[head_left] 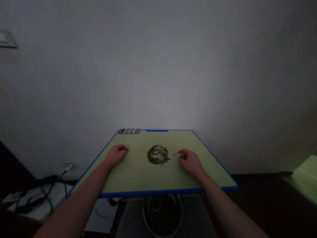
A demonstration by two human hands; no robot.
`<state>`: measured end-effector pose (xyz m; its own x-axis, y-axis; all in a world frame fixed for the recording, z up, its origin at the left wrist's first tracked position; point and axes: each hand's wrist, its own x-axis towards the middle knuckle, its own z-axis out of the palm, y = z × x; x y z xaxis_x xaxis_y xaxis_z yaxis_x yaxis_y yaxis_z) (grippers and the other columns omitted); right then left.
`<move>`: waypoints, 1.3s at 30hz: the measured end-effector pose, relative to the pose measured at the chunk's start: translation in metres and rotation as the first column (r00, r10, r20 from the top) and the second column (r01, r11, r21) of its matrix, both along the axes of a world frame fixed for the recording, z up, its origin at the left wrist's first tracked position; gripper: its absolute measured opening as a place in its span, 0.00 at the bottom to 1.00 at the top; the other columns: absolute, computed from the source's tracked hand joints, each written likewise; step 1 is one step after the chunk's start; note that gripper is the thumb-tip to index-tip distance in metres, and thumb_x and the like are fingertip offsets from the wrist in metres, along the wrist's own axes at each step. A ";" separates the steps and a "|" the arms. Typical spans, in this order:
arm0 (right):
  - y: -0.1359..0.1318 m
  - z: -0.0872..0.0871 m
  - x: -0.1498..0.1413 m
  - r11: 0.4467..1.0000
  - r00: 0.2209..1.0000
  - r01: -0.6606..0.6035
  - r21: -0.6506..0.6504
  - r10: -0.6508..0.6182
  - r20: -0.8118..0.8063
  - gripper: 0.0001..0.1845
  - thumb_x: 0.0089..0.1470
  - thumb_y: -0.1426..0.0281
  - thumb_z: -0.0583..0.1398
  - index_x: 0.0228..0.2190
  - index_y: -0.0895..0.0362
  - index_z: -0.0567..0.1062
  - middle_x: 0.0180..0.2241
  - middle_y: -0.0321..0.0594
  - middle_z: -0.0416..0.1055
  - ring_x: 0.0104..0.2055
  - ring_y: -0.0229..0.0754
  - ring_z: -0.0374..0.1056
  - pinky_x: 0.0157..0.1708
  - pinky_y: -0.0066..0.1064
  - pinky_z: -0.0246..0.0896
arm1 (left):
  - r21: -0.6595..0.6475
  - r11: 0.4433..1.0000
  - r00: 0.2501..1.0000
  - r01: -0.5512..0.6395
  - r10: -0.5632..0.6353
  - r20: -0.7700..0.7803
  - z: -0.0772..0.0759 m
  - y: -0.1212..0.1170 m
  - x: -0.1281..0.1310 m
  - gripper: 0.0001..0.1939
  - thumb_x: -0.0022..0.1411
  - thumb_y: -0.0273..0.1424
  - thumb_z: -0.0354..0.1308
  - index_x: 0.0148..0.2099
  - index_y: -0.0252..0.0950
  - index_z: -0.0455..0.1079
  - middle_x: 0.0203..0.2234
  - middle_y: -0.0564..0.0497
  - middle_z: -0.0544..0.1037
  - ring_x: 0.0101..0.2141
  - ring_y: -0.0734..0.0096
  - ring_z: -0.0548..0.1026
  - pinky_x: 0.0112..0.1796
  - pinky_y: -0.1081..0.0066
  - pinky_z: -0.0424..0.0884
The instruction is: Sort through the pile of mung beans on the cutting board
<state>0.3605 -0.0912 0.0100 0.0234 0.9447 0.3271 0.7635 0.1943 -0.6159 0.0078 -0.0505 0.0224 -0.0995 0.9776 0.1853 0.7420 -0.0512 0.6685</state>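
A round pile of small green and white grains (158, 154) lies in the middle of a pale green table with a blue rim (163, 191). My left hand (116, 153) rests on the table left of the pile, fingers curled under, holding nothing I can see. My right hand (190, 161) lies right of the pile, its fingers closed on the edge of a small clear dish (174, 155) that sits beside the grains.
A small striped card or strip (129, 131) lies at the table's far left corner against the white wall. Below the table's near edge a dark round bin (162, 215) stands. Cables and a white power strip (37, 201) lie on the floor at left.
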 end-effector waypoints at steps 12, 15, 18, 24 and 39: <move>0.011 -0.002 0.002 0.997 0.995 -0.059 -0.048 0.062 0.079 0.16 0.40 0.73 0.55 0.36 0.57 0.72 0.28 0.38 0.71 0.30 0.37 0.65 0.33 0.26 0.55 | 0.014 1.000 0.999 0.003 -0.004 0.050 -0.003 0.001 -0.001 0.08 0.43 0.30 0.49 0.27 0.35 0.68 0.16 0.54 0.70 0.21 0.72 0.68 0.24 0.74 0.62; 0.007 0.000 0.001 0.992 0.993 -0.099 -0.073 0.103 0.065 0.16 0.40 0.73 0.55 0.36 0.57 0.72 0.27 0.37 0.71 0.29 0.36 0.65 0.32 0.26 0.56 | 0.004 1.000 0.998 0.003 -0.003 0.056 -0.004 0.002 -0.002 0.08 0.43 0.30 0.49 0.27 0.35 0.68 0.16 0.54 0.70 0.21 0.72 0.68 0.24 0.74 0.62; 0.003 0.002 0.000 0.984 0.987 -0.152 -0.094 0.156 0.032 0.16 0.41 0.73 0.55 0.36 0.57 0.72 0.25 0.37 0.71 0.27 0.36 0.65 0.30 0.26 0.56 | -0.001 1.000 0.999 -0.001 0.001 0.048 -0.004 0.003 -0.002 0.09 0.43 0.30 0.49 0.27 0.35 0.69 0.17 0.54 0.70 0.22 0.72 0.68 0.24 0.74 0.62; -0.002 0.003 0.000 0.970 0.975 -0.221 -0.102 0.221 -0.016 0.15 0.40 0.73 0.55 0.35 0.57 0.72 0.24 0.35 0.71 0.26 0.35 0.65 0.28 0.25 0.56 | 0.009 1.000 0.999 0.004 -0.005 0.039 -0.002 0.001 0.000 0.09 0.42 0.30 0.49 0.27 0.34 0.69 0.17 0.53 0.70 0.22 0.72 0.67 0.24 0.74 0.61; 0.004 0.005 -0.006 0.942 0.950 -0.312 -0.124 0.312 -0.019 0.17 0.39 0.76 0.55 0.36 0.58 0.72 0.26 0.36 0.72 0.27 0.35 0.66 0.30 0.25 0.57 | 0.009 1.000 1.000 0.002 -0.002 0.029 -0.001 0.001 0.001 0.09 0.43 0.30 0.49 0.27 0.35 0.69 0.19 0.53 0.71 0.22 0.72 0.67 0.24 0.74 0.61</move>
<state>0.3549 -0.0875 0.0148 -0.2793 0.9377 0.2069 0.6772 0.3451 -0.6499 0.0084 -0.0498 0.0216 -0.1031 0.9762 0.1909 0.7222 -0.0585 0.6892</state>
